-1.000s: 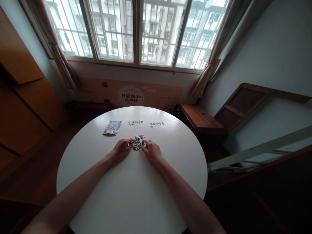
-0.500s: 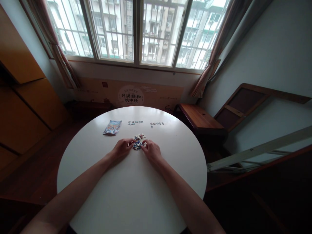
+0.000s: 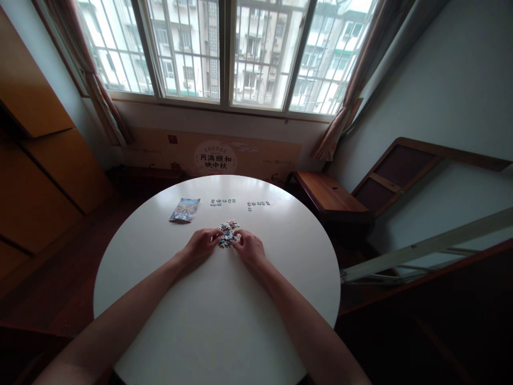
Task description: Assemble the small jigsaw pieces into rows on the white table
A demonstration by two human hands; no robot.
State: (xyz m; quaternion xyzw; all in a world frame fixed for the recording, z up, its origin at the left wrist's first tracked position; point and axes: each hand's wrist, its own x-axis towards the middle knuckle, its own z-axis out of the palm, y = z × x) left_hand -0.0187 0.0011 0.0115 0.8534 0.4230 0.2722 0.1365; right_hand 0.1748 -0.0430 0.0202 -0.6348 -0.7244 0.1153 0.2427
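Note:
A small heap of jigsaw puzzle pieces [image 3: 227,238], blue, white and brown, lies near the middle of the round white table [image 3: 216,315]. My left hand [image 3: 202,240] rests at the heap's left side, its fingers curled in a pinch at the pieces. From the right, my right hand [image 3: 249,246] pinches at the heap's edge with thumb and forefinger. Each pinch appears to be on a puzzle piece, though the fingers largely hide it. Beyond the heap, several pieces lie in a left group [image 3: 223,201] and a right group [image 3: 258,203].
A colourful printed packet [image 3: 185,210] lies on the table to the left of the pieces. Past the table's right edge stands a low wooden bench [image 3: 328,190]. Orange-brown cabinets [image 3: 60,176] are at the left, and a barred window [image 3: 224,53] is ahead.
Both hands stay at the heap, with only slight finger movement among the pieces. The groups and the packet have not moved.

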